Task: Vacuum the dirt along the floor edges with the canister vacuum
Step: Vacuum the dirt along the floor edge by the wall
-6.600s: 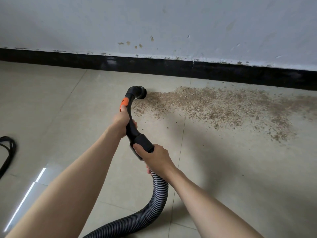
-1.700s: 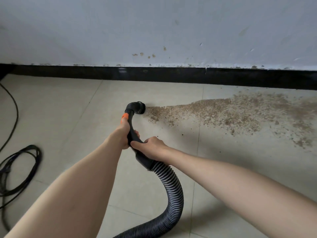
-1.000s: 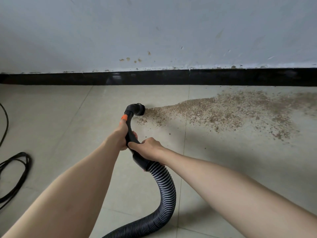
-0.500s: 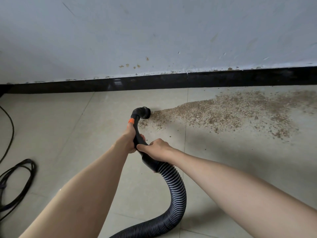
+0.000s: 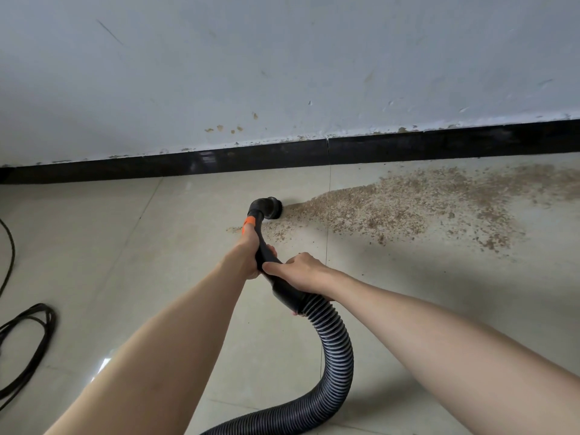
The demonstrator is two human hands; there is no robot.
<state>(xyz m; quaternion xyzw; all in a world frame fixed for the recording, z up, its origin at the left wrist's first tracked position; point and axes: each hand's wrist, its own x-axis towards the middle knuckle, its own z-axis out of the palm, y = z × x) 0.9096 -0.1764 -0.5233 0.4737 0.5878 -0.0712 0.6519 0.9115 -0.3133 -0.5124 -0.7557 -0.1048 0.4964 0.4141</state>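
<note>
A black vacuum handle with an orange button (image 5: 250, 220) ends in a round nozzle (image 5: 269, 207) that sits on the tiled floor at the left tip of a brown dirt patch (image 5: 408, 204). My left hand (image 5: 246, 257) grips the handle just below the orange button. My right hand (image 5: 299, 273) grips the handle's lower end, where the ribbed black hose (image 5: 332, 356) begins. The hose curves down and leaves the view at the bottom edge. The canister is out of view.
A black skirting board (image 5: 219, 163) runs along the foot of the grey wall (image 5: 282, 64), just beyond the dirt. A coiled black cable (image 5: 29, 337) lies on the floor at the left. Beige tiles (image 5: 94, 240) spread left of the nozzle.
The nozzle has edged right into the dirt's left tip, and the patch is shorter on its left side than 6.6 s ago. Both hands keep their grip; the view tilted.
</note>
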